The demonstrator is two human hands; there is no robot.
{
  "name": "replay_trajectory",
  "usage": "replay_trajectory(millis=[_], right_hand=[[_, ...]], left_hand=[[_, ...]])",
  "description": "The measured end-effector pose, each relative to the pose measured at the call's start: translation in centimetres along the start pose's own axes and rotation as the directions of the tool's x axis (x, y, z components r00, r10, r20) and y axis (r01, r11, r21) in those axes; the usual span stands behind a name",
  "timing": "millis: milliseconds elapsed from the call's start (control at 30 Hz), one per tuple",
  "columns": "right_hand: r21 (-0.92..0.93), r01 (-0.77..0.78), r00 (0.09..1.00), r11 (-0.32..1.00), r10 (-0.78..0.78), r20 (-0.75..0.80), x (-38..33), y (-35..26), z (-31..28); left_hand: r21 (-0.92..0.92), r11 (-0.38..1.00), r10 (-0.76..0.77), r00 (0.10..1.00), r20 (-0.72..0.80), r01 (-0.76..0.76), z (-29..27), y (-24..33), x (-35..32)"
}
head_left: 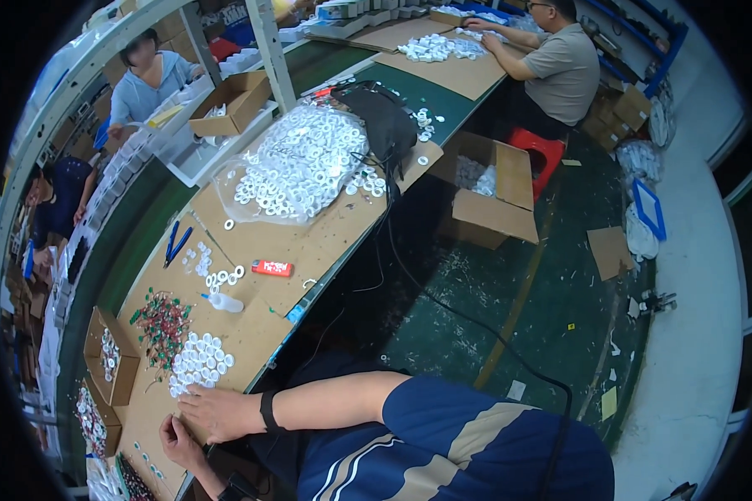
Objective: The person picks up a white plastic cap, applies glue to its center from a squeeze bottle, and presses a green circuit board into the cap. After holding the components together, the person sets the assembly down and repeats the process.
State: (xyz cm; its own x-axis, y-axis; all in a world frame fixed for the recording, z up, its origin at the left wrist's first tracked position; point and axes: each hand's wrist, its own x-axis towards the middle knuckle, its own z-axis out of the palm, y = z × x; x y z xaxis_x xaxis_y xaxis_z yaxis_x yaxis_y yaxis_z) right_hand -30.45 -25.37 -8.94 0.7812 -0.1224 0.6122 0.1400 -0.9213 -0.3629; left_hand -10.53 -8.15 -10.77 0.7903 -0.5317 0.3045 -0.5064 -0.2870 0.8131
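Observation:
My right hand, a black band on its wrist, lies flat on the cardboard-covered bench with its fingertips at the near edge of a cluster of white round caps. My left hand sits just below it, fingers curled against the bench edge; anything in them is too small to make out. A pile of small green and red parts lies just beyond the caps. A small white bottle lies on its side further along.
Open cardboard boxes of parts flank the bench. Beyond lie blue pliers, a red rectangular item, a bag of white rings and a black bag. An open carton and a cable lie on the floor. Other people work nearby.

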Motion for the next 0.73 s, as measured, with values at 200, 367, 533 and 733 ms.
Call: replay_trajectory(millis=[200, 367, 533, 733], right_hand=[[0.051, -0.023, 1.0, 0.998, 0.024, -0.012, 0.0, -0.4, 0.3], [0.051, -0.03, 0.999, 0.998, 0.032, -0.039, 0.2, -0.2, 0.9], [0.021, -0.024, 0.999, 1.0, 0.024, -0.022, 0.3, -0.3, 0.7], [-0.011, -0.013, 0.999, 1.0, 0.013, 0.032, -0.2, -0.3, 0.3]], left_hand=[[0.128, 0.991, 0.037, 0.999, -0.005, -0.036, -0.1, 0.5, -0.2], [0.031, 0.999, -0.038, 0.999, 0.006, 0.038, -0.1, 0.9, -0.3], [0.048, 0.998, -0.031, 0.999, 0.008, 0.031, -0.2, 0.8, 0.0], [0.067, 0.998, -0.016, 1.0, 0.007, 0.016, -0.4, 0.0, -0.1]])
